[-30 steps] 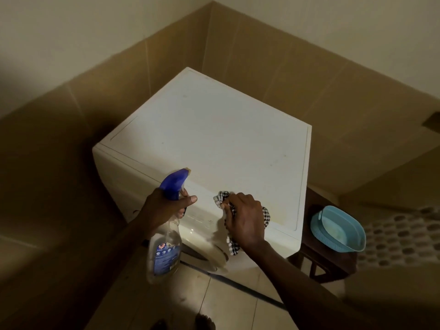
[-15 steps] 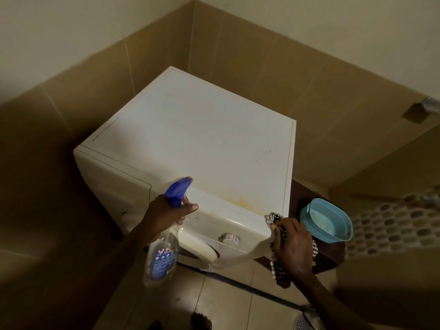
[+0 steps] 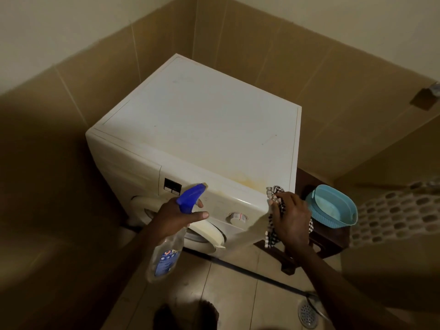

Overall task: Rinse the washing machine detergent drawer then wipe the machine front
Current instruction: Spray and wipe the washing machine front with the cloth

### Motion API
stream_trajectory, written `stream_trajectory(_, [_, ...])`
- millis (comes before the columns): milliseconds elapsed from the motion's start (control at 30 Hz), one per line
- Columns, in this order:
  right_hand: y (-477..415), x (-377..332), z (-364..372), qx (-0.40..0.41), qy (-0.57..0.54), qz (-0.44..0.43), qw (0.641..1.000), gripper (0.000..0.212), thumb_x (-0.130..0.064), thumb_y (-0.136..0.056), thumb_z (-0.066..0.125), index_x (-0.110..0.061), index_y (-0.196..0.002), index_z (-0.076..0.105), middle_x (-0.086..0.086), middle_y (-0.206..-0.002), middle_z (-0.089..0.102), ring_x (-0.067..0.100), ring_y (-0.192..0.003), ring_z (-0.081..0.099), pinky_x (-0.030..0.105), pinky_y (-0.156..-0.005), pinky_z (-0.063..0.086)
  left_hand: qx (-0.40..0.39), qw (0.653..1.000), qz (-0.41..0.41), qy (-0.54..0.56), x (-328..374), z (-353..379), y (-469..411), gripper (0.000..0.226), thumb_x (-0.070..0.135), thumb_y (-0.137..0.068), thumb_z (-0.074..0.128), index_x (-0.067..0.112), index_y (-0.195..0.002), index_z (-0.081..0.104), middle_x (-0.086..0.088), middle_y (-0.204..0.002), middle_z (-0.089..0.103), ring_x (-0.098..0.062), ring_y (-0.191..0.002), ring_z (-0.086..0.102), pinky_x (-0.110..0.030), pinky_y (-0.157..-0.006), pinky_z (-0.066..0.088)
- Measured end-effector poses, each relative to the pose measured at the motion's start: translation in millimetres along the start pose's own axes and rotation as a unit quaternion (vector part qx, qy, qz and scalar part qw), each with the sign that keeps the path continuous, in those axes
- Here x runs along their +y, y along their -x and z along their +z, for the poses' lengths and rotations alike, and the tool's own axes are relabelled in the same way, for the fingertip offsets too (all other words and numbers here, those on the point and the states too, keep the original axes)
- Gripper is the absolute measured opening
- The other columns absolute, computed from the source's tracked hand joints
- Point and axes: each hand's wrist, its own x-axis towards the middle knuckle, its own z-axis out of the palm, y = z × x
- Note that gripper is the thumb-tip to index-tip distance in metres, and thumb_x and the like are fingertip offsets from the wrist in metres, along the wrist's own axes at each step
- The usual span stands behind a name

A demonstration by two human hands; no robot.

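Observation:
A white front-loading washing machine point(image 3: 202, 129) stands in a tiled corner. My left hand point(image 3: 176, 219) grips a clear spray bottle point(image 3: 166, 253) with a blue trigger head, held in front of the control panel. My right hand point(image 3: 289, 219) holds a black-and-white checked cloth point(image 3: 276, 194) against the machine's front right corner, beside the round dial point(image 3: 237, 217). The detergent drawer panel point(image 3: 128, 167) at the front left looks closed. A yellowish stain point(image 3: 247, 181) marks the top near the front edge.
A light blue plastic basin point(image 3: 333, 206) sits on a dark wooden stool point(image 3: 328, 241) right of the machine. A dark hose point(image 3: 250, 270) runs across the tiled floor to a round drain point(image 3: 307, 315). My feet point(image 3: 185, 315) show at the bottom edge.
My right hand slid the cloth from the middle of the front top edge to the machine's right corner. The left hand kept the spray bottle in place. The view shifted slightly.

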Motion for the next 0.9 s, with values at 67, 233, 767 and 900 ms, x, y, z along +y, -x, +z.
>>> stream_trajectory(67, [-1.6, -1.8, -0.6, -0.002, 0.001, 0.005, 1.000, 0.042, -0.046, -0.093, 0.040, -0.013, -0.105, 0.064, 0.008, -0.110, 0.062, 0.029, -0.099, 0.054, 0.042, -0.081, 0.042, 0.001, 1.000, 0.008, -0.022, -3.3, 5.5, 2.8, 0.035, 0.038, -0.070, 0.086, 0.022, -0.095, 0.067, -0.002, -0.068, 0.061, -0.015, -0.064, 0.056, -0.030, -0.065, 0.050])
stream_trajectory(233, [-1.6, -18.7, 0.6, 0.019, -0.041, -0.027, 0.999, 0.035, -0.038, -0.092, 0.044, -0.013, -0.104, 0.066, 0.006, -0.108, 0.063, 0.028, -0.098, 0.055, 0.042, -0.078, 0.045, 0.104, 0.994, -0.005, -0.028, -10.6, 11.3, 18.5, 0.047, 0.053, -0.062, 0.086, 0.021, -0.085, 0.060, -0.001, -0.061, 0.062, -0.016, -0.056, 0.058, -0.037, -0.066, 0.053])
stream_trajectory(767, [20.8, -162.0, 25.1, 0.054, -0.227, -0.126, 0.964, 0.015, -0.027, -0.094, 0.062, -0.018, -0.105, 0.068, 0.000, -0.107, 0.062, 0.022, -0.100, 0.055, 0.041, -0.087, 0.045, 0.213, 0.977, 0.017, 0.021, -47.8, -70.7, 73.0, 0.059, 0.056, -0.063, 0.082, 0.012, -0.096, 0.060, -0.014, -0.071, 0.060, -0.020, -0.061, 0.058, -0.030, -0.060, 0.051])
stream_trajectory(900, [5.1, -190.9, 34.8, 0.066, -0.199, -0.143, 0.967, 0.016, -0.030, -0.094, 0.061, -0.017, -0.104, 0.067, 0.000, -0.106, 0.061, 0.022, -0.099, 0.054, 0.042, -0.084, 0.045, 0.239, 0.969, -0.008, 0.054, -55.1, -98.0, 65.9, 0.046, 0.041, -0.071, 0.084, 0.006, -0.094, 0.063, -0.016, -0.075, 0.067, -0.024, -0.065, 0.064, -0.029, -0.059, 0.051])
